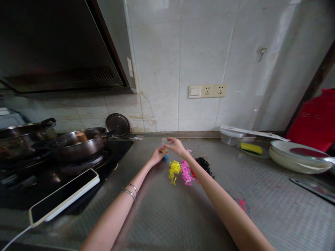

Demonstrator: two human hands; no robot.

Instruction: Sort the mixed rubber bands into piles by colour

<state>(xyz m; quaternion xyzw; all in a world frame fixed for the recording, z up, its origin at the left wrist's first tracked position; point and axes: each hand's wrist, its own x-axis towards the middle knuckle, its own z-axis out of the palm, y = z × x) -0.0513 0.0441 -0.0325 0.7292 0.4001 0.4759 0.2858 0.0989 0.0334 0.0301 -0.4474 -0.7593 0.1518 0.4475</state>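
A small clear container (164, 141) stands towards the back of the metal counter. My right hand (177, 146) pinches its upper part between thumb and fingers. Lower down, my left hand (156, 156) closes around its side, where yellow and blue bits (165, 156) show; whether these are inside or behind it I cannot tell. Close in front lies a heap of small yellow loops (174, 169), like rubber bands. To its right come a pink heap (186, 172), a red heap (194, 175) partly hidden by my right forearm, and a black heap (204, 165).
At left, a pan (75, 148) and a pot (23, 137) sit on the stove, with a phone (65, 195) at its front edge. Bowls (295, 162), a plastic tub (230, 136), a yellow sponge (251, 148) and a knife-like blade (314, 190) lie at right. A tiled wall (162, 87) rises behind.
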